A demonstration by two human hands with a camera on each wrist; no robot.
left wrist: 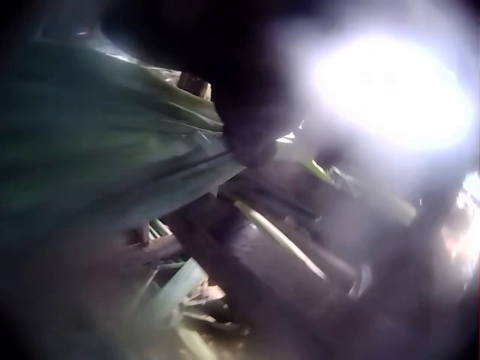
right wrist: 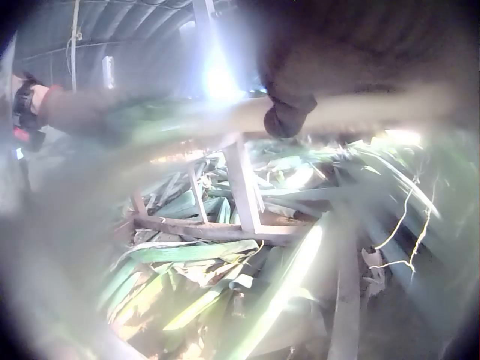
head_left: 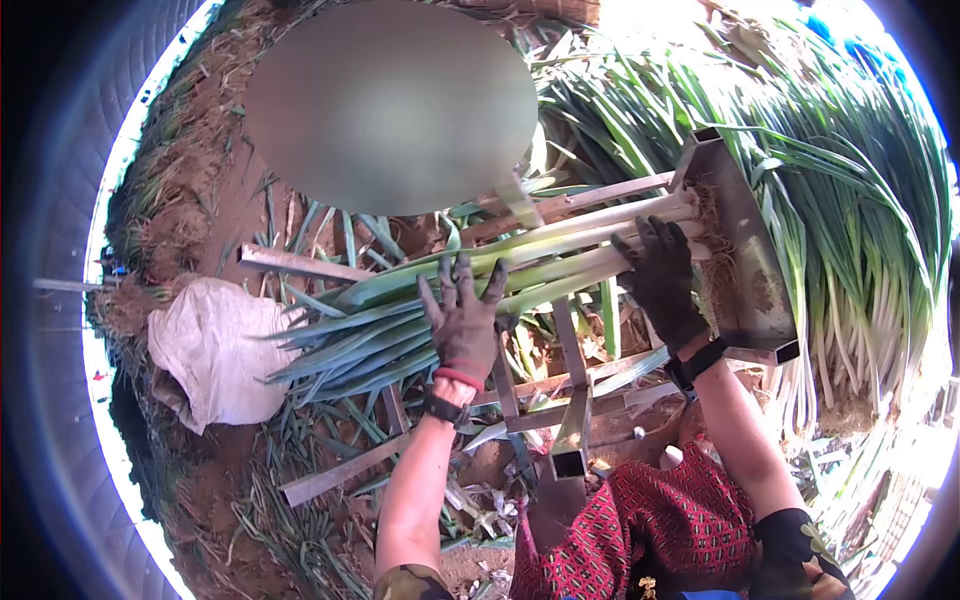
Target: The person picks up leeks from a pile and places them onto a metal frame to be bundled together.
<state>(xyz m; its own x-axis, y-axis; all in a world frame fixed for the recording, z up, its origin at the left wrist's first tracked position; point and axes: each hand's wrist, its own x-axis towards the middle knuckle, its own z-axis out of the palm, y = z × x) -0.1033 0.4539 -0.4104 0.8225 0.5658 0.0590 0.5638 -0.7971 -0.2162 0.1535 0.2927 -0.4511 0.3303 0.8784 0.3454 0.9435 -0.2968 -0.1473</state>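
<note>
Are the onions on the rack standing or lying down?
Lying down: the onions stretch along the rack, roots toward its end plate.

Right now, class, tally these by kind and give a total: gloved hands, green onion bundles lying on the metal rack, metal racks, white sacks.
Hands: 2 (left hand, right hand)
Onion bundle: 1
Metal rack: 1
White sack: 1
Total: 5

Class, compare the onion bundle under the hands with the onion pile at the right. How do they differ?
The onion bundle is small; the onion pile is far larger. The bundle's leaves point left; the pile's white ends point toward the wearer. The bundle lies across a metal frame; the pile lies beside it. Both have green leaves.
</note>
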